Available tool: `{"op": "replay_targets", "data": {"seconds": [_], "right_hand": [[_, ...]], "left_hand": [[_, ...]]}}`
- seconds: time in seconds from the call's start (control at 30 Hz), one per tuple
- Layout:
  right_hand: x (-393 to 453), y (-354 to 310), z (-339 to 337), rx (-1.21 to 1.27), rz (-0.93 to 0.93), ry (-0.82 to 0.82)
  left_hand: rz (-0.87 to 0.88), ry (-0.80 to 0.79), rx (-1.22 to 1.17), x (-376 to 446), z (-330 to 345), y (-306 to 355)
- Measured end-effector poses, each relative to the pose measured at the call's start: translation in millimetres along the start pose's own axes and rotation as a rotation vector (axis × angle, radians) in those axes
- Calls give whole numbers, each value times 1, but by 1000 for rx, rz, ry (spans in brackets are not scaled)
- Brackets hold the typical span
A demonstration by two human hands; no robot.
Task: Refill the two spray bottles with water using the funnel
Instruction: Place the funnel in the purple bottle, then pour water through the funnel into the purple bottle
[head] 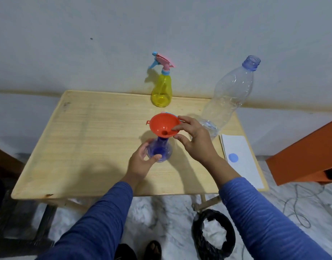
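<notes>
Two hands engaged: your left hand [142, 160] cupped blue spray bottle [162, 150] mid-counter [86, 147]; right hand [195, 141] pinched funnel [161, 124] rim, spout in neck. Next, likely: steady pour from clear bottle [228, 94], which looked nearly empty.

Surface [90, 128]: pale wood, matt, visible grain. Funnel [164, 126]: glossy orange plastic. Blue spray bottle [161, 149] and yellow spray bottle [161, 91]: translucent glossy plastic. Large bottle [228, 94]: clear, creased plastic. Sleeves [97, 218]: ribbed blue cloth.

Low left hand [142, 159] in curled grip, higher right hand [196, 142] in fingertip pinch.
</notes>
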State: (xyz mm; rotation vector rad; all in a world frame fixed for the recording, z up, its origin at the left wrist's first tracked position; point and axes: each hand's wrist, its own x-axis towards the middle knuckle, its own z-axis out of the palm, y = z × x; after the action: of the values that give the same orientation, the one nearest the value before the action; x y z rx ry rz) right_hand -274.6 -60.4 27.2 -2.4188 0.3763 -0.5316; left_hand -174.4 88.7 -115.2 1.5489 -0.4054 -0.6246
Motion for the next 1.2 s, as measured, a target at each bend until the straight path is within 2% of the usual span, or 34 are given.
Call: {"op": "replay_targets", "data": {"seconds": [0.13,0.23,0.47,0.63,0.93,1.2], "right_hand": [[-4,-2,2,17,-16,8],[-9,-1,-1,63,-32,83],[-15,13,-15,9,62,599],[-4,26,-28,-3,198,787],[39,48,-43,173,250,740],[59,55,-46,180,232,673]], "left_hand": [[17,-19,3,0,-1,0],[15,-20,11,-1,-2,0],[7,-22,-14,-2,0,3],[3,-6,-30,-1,2,3],[10,-11,20,2,0,0],[-23,-18,19,0,0,5]]}}
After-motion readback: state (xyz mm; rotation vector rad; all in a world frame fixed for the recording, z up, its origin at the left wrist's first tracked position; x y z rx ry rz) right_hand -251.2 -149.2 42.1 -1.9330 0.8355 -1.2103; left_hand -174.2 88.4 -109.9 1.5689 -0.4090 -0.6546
